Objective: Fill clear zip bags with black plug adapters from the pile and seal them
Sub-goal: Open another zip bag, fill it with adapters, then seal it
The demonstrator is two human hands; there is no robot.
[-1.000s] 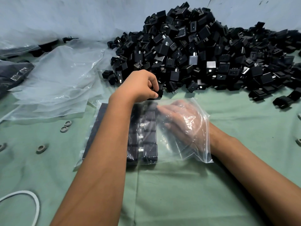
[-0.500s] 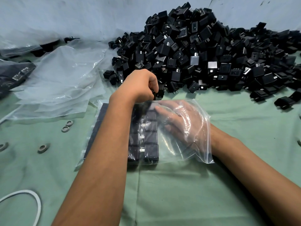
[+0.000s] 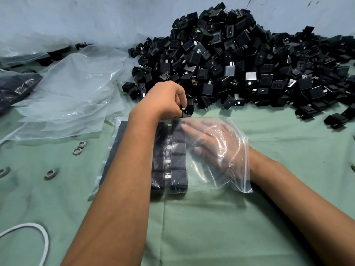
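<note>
Pile: the heap of black plastic plug adapters (image 3: 240,60) is spread across the upper right of the frame, on the green cloth worktop (image 3: 211,227).
Bag: the clear plastic zip bag (image 3: 201,177) lies at centre, partly filled with neat rows.
Right hand (image 3: 213,146): laid flat inside the bag, fingers straight.
Left hand (image 3: 167,100): curled round a small black adapter (image 3: 189,108) at the pile's near edge.
Advice: the mouth is best held wide and the adapter set flush against the rows.

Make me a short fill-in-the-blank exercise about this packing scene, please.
1. The right hand lies flat inside the clear plastic ____.
2. The left hand grips a black plug adapter at the near edge of the ____.
3. The green cloth covers the ____.

Missing words: zip bag; pile; table
</note>
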